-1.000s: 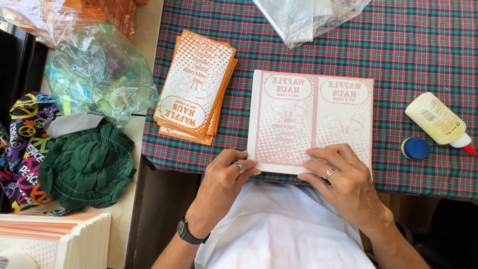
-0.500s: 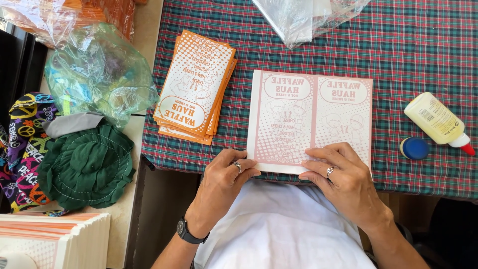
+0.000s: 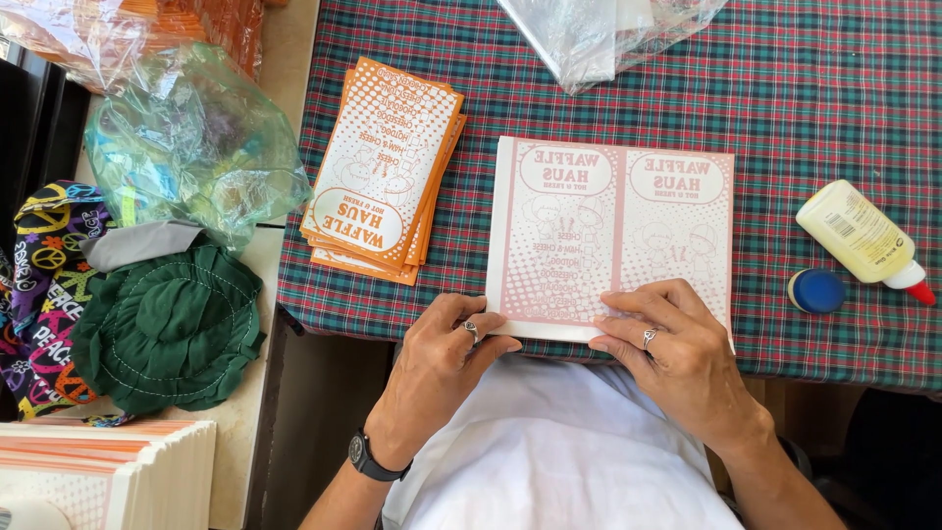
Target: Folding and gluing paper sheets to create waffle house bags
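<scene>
A flat pink-printed paper sheet [image 3: 613,226] with two side-by-side panels lies on the plaid tablecloth [image 3: 765,98]. My left hand [image 3: 442,358] grips its near left corner, a ring on one finger and a dark watch on the wrist. Fingers of my right hand [image 3: 677,344] press flat on the sheet's near edge, right of the centre fold. To the left lies a stack of orange-printed paper bags [image 3: 383,186].
A glue bottle [image 3: 862,238] lies on its side at the right, a blue cap [image 3: 815,291] beside it. Clear plastic bag [image 3: 608,34] at the far edge. Left of the table: a greenish plastic bag [image 3: 191,147], green cloth [image 3: 167,329], a stack of printed sheets [image 3: 98,471].
</scene>
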